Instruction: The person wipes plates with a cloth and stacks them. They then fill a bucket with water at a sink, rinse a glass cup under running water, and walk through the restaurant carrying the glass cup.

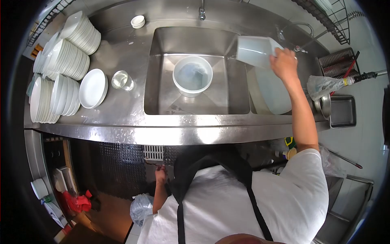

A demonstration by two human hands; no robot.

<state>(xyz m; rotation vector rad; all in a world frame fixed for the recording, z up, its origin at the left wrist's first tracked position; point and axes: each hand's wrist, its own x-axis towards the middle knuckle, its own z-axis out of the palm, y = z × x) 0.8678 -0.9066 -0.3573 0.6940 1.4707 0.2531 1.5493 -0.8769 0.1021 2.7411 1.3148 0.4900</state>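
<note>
My right hand [284, 64] grips the right end of a translucent white rectangular plastic container [252, 51]. The container is tilted above the right basin's back part, its left end near the divider between the basins. Below it, a large pale rounded tub [273, 95] fills much of the right basin. My left hand [161, 174] hangs low beside the dark apron [203, 156], away from the counter. Its fingers are curled, and what they hold, if anything, is too small to make out. A round white bucket [192, 91] with cloudy water stands in the left basin [162, 101].
Tall stacks of white plates [69, 61], a white bowl [94, 88] and a glass [122, 81] stand on the left counter. Small white dishes [138, 21] sit behind. A faucet [202, 12] overhangs the back edge. Metal pans [342, 110] stand at right.
</note>
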